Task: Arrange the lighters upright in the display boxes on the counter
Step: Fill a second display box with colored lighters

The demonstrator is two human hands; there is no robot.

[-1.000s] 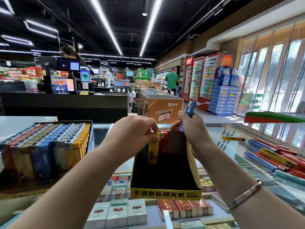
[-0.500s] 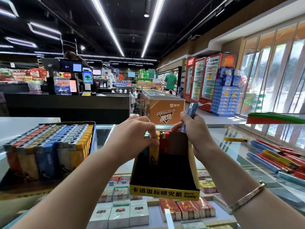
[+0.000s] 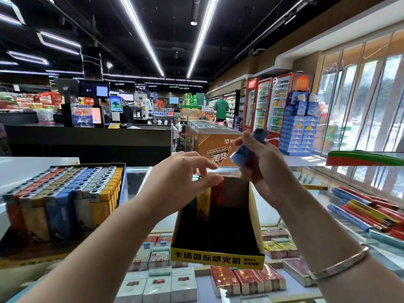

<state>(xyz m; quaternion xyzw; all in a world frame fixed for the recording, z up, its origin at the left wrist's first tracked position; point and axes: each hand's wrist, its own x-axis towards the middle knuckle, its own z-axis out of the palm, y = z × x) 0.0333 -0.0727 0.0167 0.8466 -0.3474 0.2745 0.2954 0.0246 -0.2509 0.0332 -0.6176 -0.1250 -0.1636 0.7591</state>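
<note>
On the glass surface (image 3: pixel 273 217), two display boxes: a full display box (image 3: pixel 65 206) at the left, packed tight with upright lighters so none can tip, and a nearly empty black display box (image 3: pixel 218 255) in the middle with a yellow lighter (image 3: pixel 202 203) and a red lighter (image 3: pixel 218 193) stood up at the back, likely to start a row. Above them, left hand (image 3: pixel 183 178) open, fingers loose, holding nothing; right hand (image 3: pixel 262 169) closed on one blue lighter (image 3: pixel 247 150), tilted, probably ready to go in next.
</note>
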